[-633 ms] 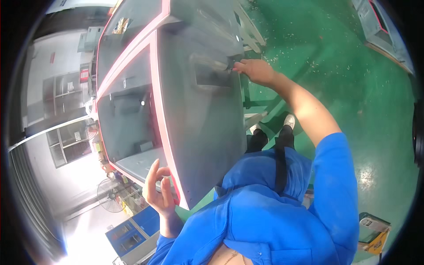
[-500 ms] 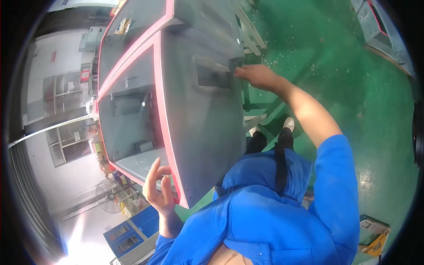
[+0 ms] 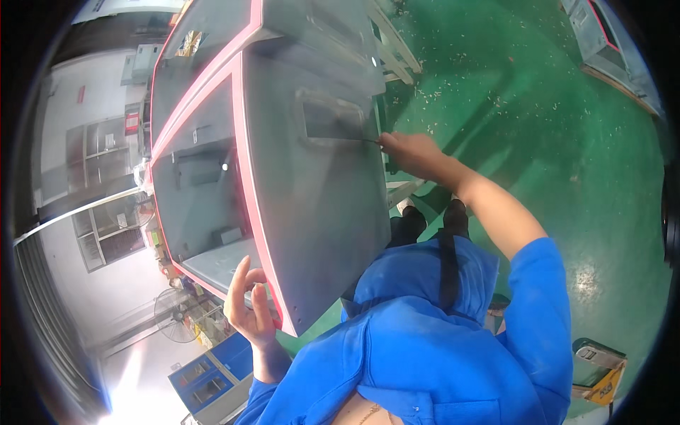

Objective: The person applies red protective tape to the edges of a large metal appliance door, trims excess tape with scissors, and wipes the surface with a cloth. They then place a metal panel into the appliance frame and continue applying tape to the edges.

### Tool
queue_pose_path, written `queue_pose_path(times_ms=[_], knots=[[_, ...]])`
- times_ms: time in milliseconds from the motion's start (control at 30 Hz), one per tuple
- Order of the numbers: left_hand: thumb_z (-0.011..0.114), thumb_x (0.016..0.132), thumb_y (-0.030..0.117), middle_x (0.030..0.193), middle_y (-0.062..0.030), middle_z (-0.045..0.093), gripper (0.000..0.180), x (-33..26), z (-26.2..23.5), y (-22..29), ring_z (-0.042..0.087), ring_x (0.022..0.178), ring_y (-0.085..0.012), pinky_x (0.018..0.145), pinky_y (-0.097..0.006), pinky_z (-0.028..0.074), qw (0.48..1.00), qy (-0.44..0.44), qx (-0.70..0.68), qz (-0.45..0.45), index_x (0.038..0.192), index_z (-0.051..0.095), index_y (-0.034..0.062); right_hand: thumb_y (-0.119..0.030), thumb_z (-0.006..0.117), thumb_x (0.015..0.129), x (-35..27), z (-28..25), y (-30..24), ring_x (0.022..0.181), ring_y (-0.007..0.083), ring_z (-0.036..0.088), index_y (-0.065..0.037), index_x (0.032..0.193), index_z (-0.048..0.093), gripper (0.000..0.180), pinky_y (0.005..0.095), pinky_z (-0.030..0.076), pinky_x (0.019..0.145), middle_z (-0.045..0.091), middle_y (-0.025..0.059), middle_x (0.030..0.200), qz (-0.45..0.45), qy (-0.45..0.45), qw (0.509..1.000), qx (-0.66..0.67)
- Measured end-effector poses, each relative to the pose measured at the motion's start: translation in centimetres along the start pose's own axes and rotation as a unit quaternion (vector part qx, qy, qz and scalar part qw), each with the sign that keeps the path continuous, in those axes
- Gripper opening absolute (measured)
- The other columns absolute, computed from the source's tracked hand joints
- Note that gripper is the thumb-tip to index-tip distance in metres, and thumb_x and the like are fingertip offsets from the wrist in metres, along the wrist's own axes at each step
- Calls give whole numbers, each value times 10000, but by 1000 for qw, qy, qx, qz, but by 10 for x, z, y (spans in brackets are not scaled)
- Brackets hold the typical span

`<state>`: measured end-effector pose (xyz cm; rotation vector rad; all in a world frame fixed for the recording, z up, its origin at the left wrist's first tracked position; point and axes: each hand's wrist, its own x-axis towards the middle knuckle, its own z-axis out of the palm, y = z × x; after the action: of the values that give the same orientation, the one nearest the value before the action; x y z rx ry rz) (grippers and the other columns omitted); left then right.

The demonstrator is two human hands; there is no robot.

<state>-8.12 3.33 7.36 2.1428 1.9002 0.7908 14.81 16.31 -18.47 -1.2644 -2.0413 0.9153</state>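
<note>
A large grey metal cabinet (image 3: 312, 205) with pink-red edges fills the upper left of the head view, its open inside facing left. My left hand (image 3: 248, 308) grips the cabinet's near corner edge, fingers curled over the red rim. My right hand (image 3: 411, 152) is stretched out to the cabinet's grey side panel, closed on a thin dark tool (image 3: 370, 141) whose tip touches the right edge of a recessed rectangular pocket (image 3: 329, 120). My blue jacket sleeves and black shoes show below.
A green floor (image 3: 552, 127) strewn with pale chips lies to the right. Light wooden pallet slats (image 3: 393, 42) stand behind the cabinet. A yellow and grey device (image 3: 598, 368) sits at the lower right. A fan (image 3: 177, 315) and blue cabinets (image 3: 205, 375) are at the lower left.
My right hand has slid a little to the right along the recessed pocket, so the thin tool's tip now shows at its edge. My left hand stays on the corner.
</note>
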Motion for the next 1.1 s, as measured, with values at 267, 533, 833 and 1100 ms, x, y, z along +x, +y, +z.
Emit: queue_pose_path(times_ms=[267, 533, 833, 1100], knots=[[530, 826, 184, 734, -111, 629, 348, -1, -1, 2, 585, 666, -153, 640, -263, 447, 1000, 2, 3, -7, 1102, 550, -28, -281, 478, 861, 12, -13, -9, 745, 338, 575, -89, 921, 486, 202, 426, 432, 611, 597, 142, 782, 115, 48, 975, 186], [545, 807, 180, 731, -117, 630, 365, 1, 2, 4, 581, 656, -150, 620, -257, 440, 1000, 14, -1, -22, 1102, 546, -36, -356, 666, 690, 53, 32, 3, 737, 224, 576, -15, 892, 514, 424, 319, 444, 688, 589, 111, 782, 226, 163, 892, 356], [574, 768, 176, 732, -114, 631, 383, -1, 2, 2, 555, 613, -142, 598, -249, 430, 998, 19, 1, -60, 1088, 554, -34, -273, 625, 730, 41, 33, -8, 790, 149, 546, 1, 999, 504, 402, 281, 433, 714, 574, 89, 892, 245, 150, 821, 494], [599, 747, 171, 715, -108, 628, 390, 2, 0, 5, 549, 599, -149, 557, -251, 419, 999, -2, 29, -43, 1078, 558, -31, -281, 514, 853, 6, 15, -37, 740, 289, 583, -126, 1054, 517, 254, 370, 464, 618, 573, 114, 857, 174, 211, 946, 173]])
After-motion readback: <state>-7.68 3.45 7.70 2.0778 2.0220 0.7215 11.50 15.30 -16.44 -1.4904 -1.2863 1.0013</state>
